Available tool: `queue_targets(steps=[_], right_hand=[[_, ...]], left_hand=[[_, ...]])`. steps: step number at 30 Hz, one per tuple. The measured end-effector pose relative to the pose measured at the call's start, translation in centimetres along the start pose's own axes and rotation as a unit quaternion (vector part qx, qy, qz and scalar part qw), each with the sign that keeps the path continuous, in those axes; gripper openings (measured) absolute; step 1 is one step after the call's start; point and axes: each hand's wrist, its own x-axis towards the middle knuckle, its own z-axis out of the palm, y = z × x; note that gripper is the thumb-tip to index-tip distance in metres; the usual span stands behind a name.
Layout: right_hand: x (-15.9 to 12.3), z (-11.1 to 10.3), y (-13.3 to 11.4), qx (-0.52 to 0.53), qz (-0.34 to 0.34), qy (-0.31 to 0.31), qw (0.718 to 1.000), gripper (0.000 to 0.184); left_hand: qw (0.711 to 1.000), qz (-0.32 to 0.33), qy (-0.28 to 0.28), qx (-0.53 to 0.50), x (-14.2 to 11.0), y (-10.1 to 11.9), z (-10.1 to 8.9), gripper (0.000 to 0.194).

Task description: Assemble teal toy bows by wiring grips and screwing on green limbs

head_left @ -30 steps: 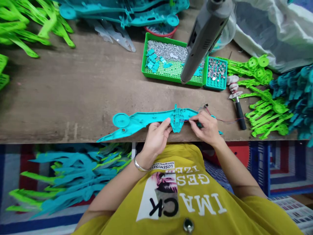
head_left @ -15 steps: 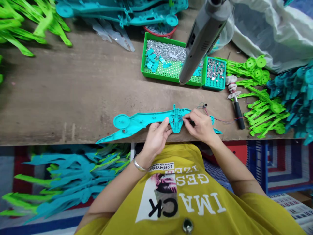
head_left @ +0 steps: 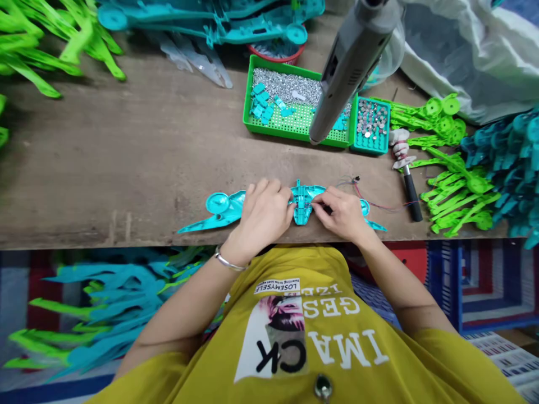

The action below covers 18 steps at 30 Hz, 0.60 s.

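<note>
A turquoise bow-shaped plastic shell [head_left: 300, 212] lies along the table's front edge, its ribbed middle facing up. Over its left arm rests my left hand [head_left: 266, 209], back upward, with thumb and fingertips pinched together beside the ribbed middle; what lies between them is hidden. On the other side, my right hand [head_left: 340, 212] pinches a thin wire at the middle section. Red and dark wires [head_left: 381, 209] run out past my right hand across the table, and a small black piece [head_left: 357, 178] sits on them behind that hand.
A green basket [head_left: 278, 132] holds small metal pieces and turquoise clips, beside a turquoise tray [head_left: 370, 150] of metal discs. A grey tool [head_left: 343, 73] hangs above them. At right lie a black-handled hammer [head_left: 411, 196] with a wrapped head and green plastic parts [head_left: 461, 193].
My left hand has turned palm down and moved from the shell's front edge onto its left arm. The shell's left end has swung slightly away from me. My right hand stays nearly in place.
</note>
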Motion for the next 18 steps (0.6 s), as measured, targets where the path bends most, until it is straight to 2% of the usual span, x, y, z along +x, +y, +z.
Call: queue_targets(steps=[5, 9, 14, 18], right_hand=[[0.9, -1.2, -0.9, 0.0, 0.071, -0.071, 0.995, 0.023], [1.9, -2.2, -1.8, 0.004, 0.117, -0.123, 0.985, 0.024], [2.9, -2.4, -3.3, -0.052, 0.132, -0.165, 0.976, 0.028], [3.0, -1.9, -3.8, -0.053, 0.122, -0.163, 0.978, 0.028]], left_hand=[[0.999, -0.024, -0.04, 0.011, 0.7, 0.7, 0.2, 0.021], [0.999, 0.003, -0.05, 0.006, 0.5, 0.5, 0.2, 0.023], [0.998, 0.057, -0.028, -0.011, 0.4, -0.4, 0.6, 0.016], [0.996, 0.075, -0.022, -0.051, 0.6, -1.3, 1.1, 0.006]])
